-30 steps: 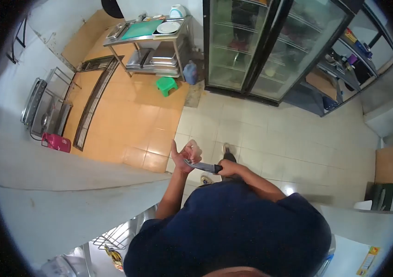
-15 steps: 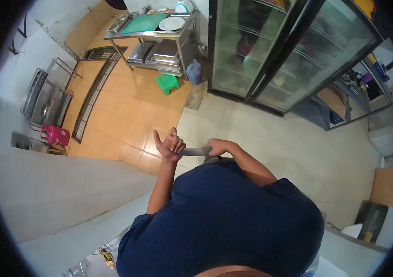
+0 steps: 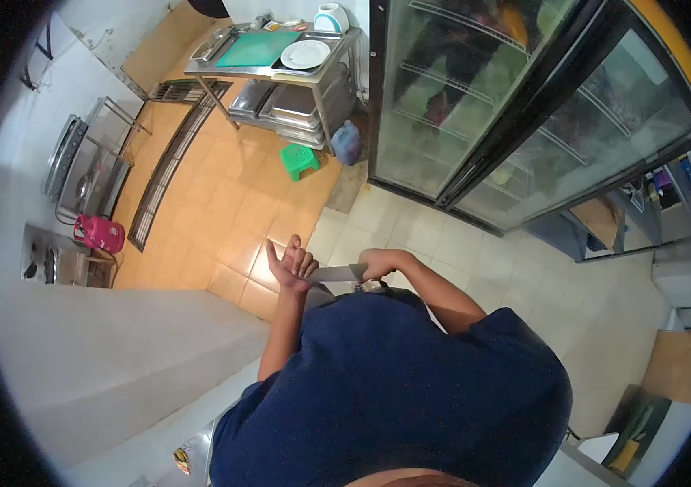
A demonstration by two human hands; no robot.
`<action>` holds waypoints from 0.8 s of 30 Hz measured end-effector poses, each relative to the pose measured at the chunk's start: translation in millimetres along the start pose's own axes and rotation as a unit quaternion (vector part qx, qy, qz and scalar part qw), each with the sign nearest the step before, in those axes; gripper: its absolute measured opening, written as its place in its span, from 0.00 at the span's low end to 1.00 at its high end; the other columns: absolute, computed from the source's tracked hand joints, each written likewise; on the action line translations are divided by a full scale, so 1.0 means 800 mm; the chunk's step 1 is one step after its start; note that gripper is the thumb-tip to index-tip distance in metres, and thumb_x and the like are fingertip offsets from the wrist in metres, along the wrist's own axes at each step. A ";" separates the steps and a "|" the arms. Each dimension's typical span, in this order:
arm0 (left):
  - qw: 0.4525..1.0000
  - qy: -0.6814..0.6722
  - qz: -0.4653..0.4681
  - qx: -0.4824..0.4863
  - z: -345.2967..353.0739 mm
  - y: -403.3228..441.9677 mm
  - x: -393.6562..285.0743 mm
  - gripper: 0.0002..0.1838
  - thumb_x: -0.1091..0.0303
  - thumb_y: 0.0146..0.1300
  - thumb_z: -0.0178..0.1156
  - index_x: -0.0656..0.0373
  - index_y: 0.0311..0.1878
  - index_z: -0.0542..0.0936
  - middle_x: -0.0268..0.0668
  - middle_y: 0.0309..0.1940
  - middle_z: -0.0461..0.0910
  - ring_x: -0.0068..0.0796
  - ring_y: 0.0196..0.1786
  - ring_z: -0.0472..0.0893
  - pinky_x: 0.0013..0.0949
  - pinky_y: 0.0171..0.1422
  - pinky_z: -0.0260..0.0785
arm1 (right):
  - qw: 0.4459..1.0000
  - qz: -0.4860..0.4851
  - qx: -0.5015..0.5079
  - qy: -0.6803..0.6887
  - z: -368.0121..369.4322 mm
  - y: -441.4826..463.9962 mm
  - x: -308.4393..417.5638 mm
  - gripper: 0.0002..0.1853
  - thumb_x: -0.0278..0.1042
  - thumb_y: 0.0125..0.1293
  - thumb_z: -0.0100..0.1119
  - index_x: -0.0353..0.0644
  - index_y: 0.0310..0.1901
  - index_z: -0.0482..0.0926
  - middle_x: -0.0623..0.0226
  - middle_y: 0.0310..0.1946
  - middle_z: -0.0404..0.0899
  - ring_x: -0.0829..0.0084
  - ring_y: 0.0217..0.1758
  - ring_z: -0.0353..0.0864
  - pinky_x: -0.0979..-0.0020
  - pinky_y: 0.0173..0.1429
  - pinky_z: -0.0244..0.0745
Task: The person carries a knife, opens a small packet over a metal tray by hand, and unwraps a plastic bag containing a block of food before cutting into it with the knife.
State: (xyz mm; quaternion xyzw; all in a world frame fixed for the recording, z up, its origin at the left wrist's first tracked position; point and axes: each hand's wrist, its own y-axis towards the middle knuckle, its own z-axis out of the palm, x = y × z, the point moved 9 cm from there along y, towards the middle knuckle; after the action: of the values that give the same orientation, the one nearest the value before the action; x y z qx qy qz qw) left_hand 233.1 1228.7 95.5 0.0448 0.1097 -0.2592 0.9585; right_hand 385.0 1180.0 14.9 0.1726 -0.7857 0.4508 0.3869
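Note:
A kitchen knife (image 3: 335, 274) lies across the front of my body, its grey blade pointing left. My right hand (image 3: 383, 264) is closed at the blade's wide end; the handle is mostly hidden by the fingers and the dark blue shirt. At the narrow end, the blade reaches the base of my left hand (image 3: 292, 265), and it appears to touch there. The thumb of that hand stands apart and its fingers are loosely bent, not wrapped round the blade.
A tall glass-door fridge (image 3: 443, 195) stands ahead on the right. Further back, a steel table (image 3: 279, 75) carries a green cutting board (image 3: 258, 49) and a white plate (image 3: 305, 54). A green stool (image 3: 299, 160), a pink gas cylinder (image 3: 100, 234) and a floor grate (image 3: 168, 162) are on the left side.
The view has shifted slightly, so the fridge and table appear lower and further right. More of the blade's flat side shows near my right hand. Both hands keep nearly the same places.

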 end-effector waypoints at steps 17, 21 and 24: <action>0.983 -0.064 -0.160 0.069 0.010 0.061 0.025 0.36 0.33 0.73 0.37 0.61 0.49 0.75 0.30 0.10 0.60 0.24 0.14 0.60 0.30 0.21 0.55 | 0.985 0.002 -0.089 0.148 0.025 -0.024 -0.004 0.16 0.44 0.60 0.68 0.40 0.24 0.80 0.75 0.15 0.74 0.81 0.18 0.71 0.73 0.25 0.65; 0.982 -0.095 -0.118 0.113 0.048 0.054 -0.024 0.46 0.21 0.62 0.40 0.62 0.51 0.74 0.31 0.12 0.60 0.24 0.16 0.60 0.29 0.23 0.56 | 0.979 -0.003 -0.077 0.187 0.021 -0.017 0.048 0.16 0.44 0.62 0.68 0.40 0.25 0.81 0.77 0.14 0.74 0.81 0.17 0.70 0.74 0.24 0.64; 0.983 -0.074 -0.096 0.141 0.056 0.037 -0.056 0.46 0.21 0.63 0.39 0.62 0.50 0.74 0.31 0.12 0.59 0.24 0.16 0.59 0.29 0.24 0.57 | 0.979 -0.015 -0.093 0.181 0.019 -0.026 0.081 0.15 0.44 0.61 0.70 0.40 0.33 0.82 0.77 0.20 0.76 0.82 0.19 0.70 0.76 0.23 0.64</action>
State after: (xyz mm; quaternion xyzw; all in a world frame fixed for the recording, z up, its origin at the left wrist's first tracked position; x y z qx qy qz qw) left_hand 219.1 1269.9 150.1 0.1491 0.0045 -0.3654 0.9188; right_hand 349.7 1161.3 71.7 0.0633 -0.7383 0.3941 0.5436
